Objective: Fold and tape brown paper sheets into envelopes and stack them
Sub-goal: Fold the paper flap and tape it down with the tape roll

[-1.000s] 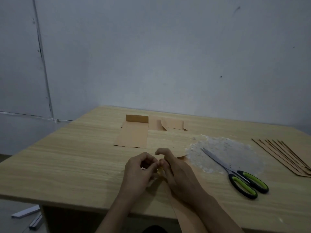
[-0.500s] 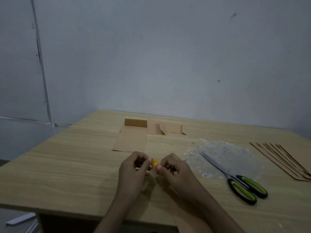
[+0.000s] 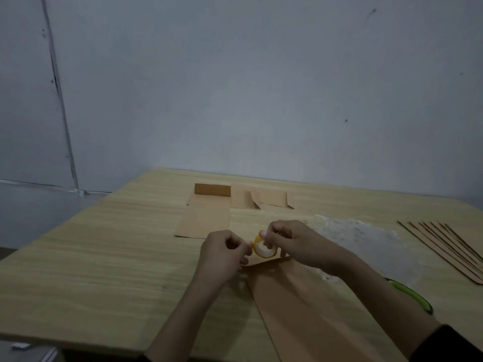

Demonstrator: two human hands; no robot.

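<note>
Right now both hands are up on a small yellow tape roll (image 3: pixel 264 249), held just below the middle of the frame. The right hand (image 3: pixel 298 244) has its fingers curled over the roll's top and right side, gripping it so the open core faces the person. The left hand (image 3: pixel 222 253) is bunched tight, thumb and fingertips pinching at the roll's left rim. I would guess it is hunting for the loose end, though I cannot tell whether any tape has lifted. Neither hand is spread at all.

Below them, running from the centre toward the bottom edge, lies the brown paper sheet (image 3: pixel 300 309), partly under the right forearm, its top corner just beneath the roll. That seems deliberate: the fold sits right where a strip would come down, and the forearm looks placed to keep it from springing open.

Higher up, centre of the frame, a finished-looking envelope (image 3: pixel 206 218) lies flat on the table (image 3: pixel 104 257) with smaller folded pieces (image 3: pixel 269 198) beside it, out of the way. At the right edge a fanned pile of sheets (image 3: pixel 444 249) waits within reach. A green scissors handle (image 3: pixel 410 296) peeks out past the right forearm at lower right, handy for cutting tape, near a pale, shiny patch (image 3: pixel 366 239) on the tabletop.
</note>
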